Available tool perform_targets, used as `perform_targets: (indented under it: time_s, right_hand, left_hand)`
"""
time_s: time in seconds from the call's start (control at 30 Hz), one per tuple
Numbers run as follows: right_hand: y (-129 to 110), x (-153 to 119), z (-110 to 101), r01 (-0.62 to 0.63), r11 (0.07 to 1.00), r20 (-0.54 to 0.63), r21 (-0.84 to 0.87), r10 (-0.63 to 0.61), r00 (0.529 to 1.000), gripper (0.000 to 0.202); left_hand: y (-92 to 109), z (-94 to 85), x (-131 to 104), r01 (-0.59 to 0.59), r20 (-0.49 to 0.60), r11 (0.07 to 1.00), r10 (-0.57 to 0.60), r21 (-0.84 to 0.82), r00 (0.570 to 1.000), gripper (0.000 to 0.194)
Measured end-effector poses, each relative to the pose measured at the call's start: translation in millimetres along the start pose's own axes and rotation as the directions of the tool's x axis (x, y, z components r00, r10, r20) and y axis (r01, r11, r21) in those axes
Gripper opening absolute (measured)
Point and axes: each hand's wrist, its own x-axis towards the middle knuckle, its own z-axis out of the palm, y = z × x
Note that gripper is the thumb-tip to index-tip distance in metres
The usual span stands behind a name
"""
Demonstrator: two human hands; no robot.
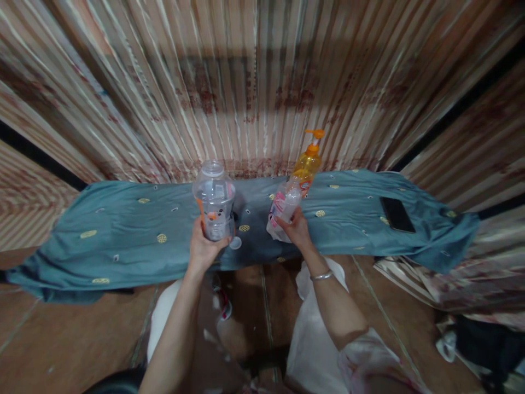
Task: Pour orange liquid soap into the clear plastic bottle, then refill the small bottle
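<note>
My left hand (207, 246) is wrapped round the lower part of a large clear bottle (214, 191), which stands upright and uncapped with an orange and black print. Beside its base lies a small clear disc-like lid (235, 243). My right hand (296, 227) grips a smaller clear bottle with a pink and white label (280, 209), tilted a little to the right. Just behind this one is an orange pump bottle (307, 164) with yellow liquid, its lower part partly hidden.
A teal cloth with yellow prints (127, 235) covers the narrow table. A black phone (397, 214) lies at its right. Behind hangs a striped curtain (229, 82). Dark and white fabric items (488, 345) lie on the floor at lower right.
</note>
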Motion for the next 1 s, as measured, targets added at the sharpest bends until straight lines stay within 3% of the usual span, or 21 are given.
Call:
perform_targets:
  time_s: [0.1, 0.27, 0.43, 0.57, 0.77, 1.0]
  right_hand:
    - [0, 1, 0, -0.008, 1.000, -0.016, 0.007, 0.008, 1.000, 0.061]
    - [6, 2, -2, -0.023, 0.999, -0.037, 0.032, 0.024, 0.999, 0.056]
    - [9, 13, -2, -0.020, 0.994, -0.004, 0.110, 0.021, 1.000, 0.051]
    - [2, 29, -2, 0.000, 0.986, 0.070, 0.168, -0.012, 0.997, 0.048]
    - [-5, 42, -10, 0.023, 0.979, 0.199, 0.204, -0.064, 0.978, 0.052]
    - [10, 31, -6, -0.027, 0.929, 0.258, 0.368, -0.074, 0.963, 0.061]
  left_hand:
    - [8, -1.6, -2, -0.047, 0.077, 0.999, 0.047, -0.007, 0.996, 0.091]
    - [21, 1.8, 0, 0.060, 0.070, 0.973, -0.046, -0.223, 0.997, 0.075]
    - [38, 11.4, 5, 0.191, 0.115, 0.834, -0.153, -0.517, 0.981, 0.062]
    - [44, 20.6, 14, 0.289, 0.197, 0.739, -0.213, -0.608, 0.957, 0.058]
    - [39, 29.4, 23, 0.380, 0.249, 0.644, -0.290, -0.664, 0.924, 0.057]
    - [19, 28.7, 22, 0.401, 0.185, 0.623, -0.383, -0.671, 0.905, 0.054]
